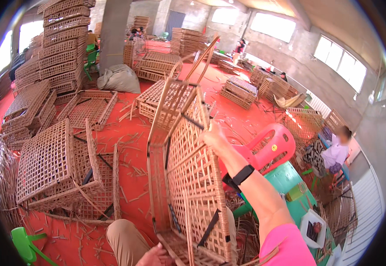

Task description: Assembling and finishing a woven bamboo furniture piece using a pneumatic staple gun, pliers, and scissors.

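A large tray woven from brown flat strips [188, 177] stands on edge in front of me, tilted. Black bands cross its corners, and long loose strips [206, 57] jut up from its far end. My right hand [213, 134] grips its upper right rim, fingers wrapped over the edge; a black band circles that wrist. Low in the view, my left hand [155, 256] is beside the tray's near lower corner, its fingers stretched out and partly cut off by the picture's edge. My knee [124, 239] is left of the tray.
Woven trays [46, 164] lie at left, below a tall stack [64, 44]. Right of me stand a pink plastic chair [272, 148] and a green table [286, 181] with a jar [295, 191] and white container [313, 228]. A seated person [335, 150] is farther right. Strip scraps litter the red floor [131, 177].
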`<move>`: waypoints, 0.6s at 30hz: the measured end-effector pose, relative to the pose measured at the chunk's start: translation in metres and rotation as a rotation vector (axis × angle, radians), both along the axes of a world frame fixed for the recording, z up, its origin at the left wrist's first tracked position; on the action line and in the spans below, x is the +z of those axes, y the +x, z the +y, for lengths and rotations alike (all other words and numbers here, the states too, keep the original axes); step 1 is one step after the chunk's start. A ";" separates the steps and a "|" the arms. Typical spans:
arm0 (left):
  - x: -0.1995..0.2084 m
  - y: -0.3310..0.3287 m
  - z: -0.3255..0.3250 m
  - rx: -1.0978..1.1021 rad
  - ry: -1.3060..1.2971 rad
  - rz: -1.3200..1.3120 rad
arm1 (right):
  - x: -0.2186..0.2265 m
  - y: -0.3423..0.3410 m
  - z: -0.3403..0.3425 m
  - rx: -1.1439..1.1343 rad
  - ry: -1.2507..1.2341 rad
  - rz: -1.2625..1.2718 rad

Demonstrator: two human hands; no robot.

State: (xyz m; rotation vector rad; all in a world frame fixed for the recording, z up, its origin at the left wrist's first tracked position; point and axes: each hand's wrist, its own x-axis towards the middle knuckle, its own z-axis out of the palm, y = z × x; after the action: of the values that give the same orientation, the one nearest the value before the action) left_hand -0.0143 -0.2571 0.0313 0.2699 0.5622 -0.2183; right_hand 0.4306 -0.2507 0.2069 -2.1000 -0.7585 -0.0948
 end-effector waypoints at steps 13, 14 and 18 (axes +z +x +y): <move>-0.026 0.035 -0.011 -0.251 0.971 -0.136 | -0.020 -0.016 -0.143 -0.310 0.258 -0.054; -0.024 0.039 -0.015 -0.256 0.970 -0.124 | -0.024 -0.015 -0.159 -0.343 0.277 -0.059; -0.046 0.033 -0.028 -0.270 1.091 -0.172 | -0.047 -0.021 -0.213 -0.322 0.380 -0.114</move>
State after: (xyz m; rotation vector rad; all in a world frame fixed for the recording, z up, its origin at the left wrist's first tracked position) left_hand 0.0185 -0.2851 -0.0144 1.4149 0.4258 -0.1276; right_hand 0.4092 -0.4641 0.1604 -1.8424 -0.4197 -0.4989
